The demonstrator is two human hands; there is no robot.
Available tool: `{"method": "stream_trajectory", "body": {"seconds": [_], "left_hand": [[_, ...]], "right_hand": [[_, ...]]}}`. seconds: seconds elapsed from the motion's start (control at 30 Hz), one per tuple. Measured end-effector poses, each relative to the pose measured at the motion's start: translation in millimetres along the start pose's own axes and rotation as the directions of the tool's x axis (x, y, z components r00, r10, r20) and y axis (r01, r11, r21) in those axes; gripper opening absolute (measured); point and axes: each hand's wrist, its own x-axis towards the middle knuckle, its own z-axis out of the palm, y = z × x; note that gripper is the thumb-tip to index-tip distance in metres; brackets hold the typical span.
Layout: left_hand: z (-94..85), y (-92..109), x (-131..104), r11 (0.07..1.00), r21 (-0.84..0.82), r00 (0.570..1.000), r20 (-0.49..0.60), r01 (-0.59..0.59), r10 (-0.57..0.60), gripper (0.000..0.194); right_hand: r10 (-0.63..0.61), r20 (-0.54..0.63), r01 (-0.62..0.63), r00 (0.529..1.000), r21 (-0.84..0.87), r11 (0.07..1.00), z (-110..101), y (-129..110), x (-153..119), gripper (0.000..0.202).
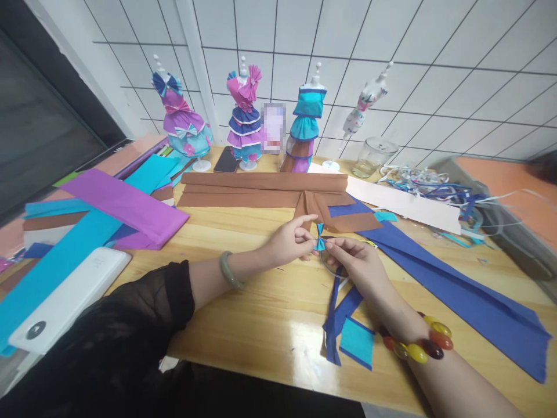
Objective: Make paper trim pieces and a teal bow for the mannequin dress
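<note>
Near the middle of the wooden table, a small turquoise paper bow [319, 238] with dark edges is pinched in at its centre and stands upright between my hands. My left hand [290, 241] is closed at the bow's left side, thumb and fingers pressed together, index finger stretched out above. On the right side, my right hand [357, 262] pinches at the bow's middle. Below my right hand lie dark blue strips [343, 313] and a turquoise square [357, 342] with blue edges. A round object under my right hand is partly hidden.
Brown paper [261, 190] lies behind my hands, a long blue strip [456, 284] to the right. Purple paper [126, 206] and a white device [72, 299] are at left. Dressed mannequins [246, 125], a glass jar [375, 157] and tangled ribbons [435, 183] stand or lie farther back.
</note>
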Motion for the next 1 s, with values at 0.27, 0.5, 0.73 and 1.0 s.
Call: {"method": "stream_trajectory", "body": {"seconds": [0.27, 0.5, 0.73, 1.0], "left_hand": [[-4.5, 3, 2, 0.997, -0.064, 0.999, 0.036, 0.033, -0.03, 0.062], [-5.6, 4, 3, 0.995, -0.08, 0.997, 0.049, 0.066, -0.062, 0.059], [-5.6, 3, 3, 0.997, -0.078, 1.0, -0.014, 0.014, -0.015, 0.061], [-3.3, -3, 2, 0.998, -0.037, 0.998, 0.034, -0.042, 0.043, 0.062]], "right_hand": [[0.025, 0.018, -0.027, 1.0, 0.105, 0.994, 0, 3, 0, 0.029], [-0.003, 0.0, 0.003, 1.0, 0.063, 0.998, -1, 3, 1, 0.029], [-0.066, 0.054, 0.067, 0.996, -0.023, 0.997, 1, 10, 2, 0.031], [-0.105, -0.044, 0.103, 0.994, -0.044, 0.994, 1, 3, 0, 0.033]]}}
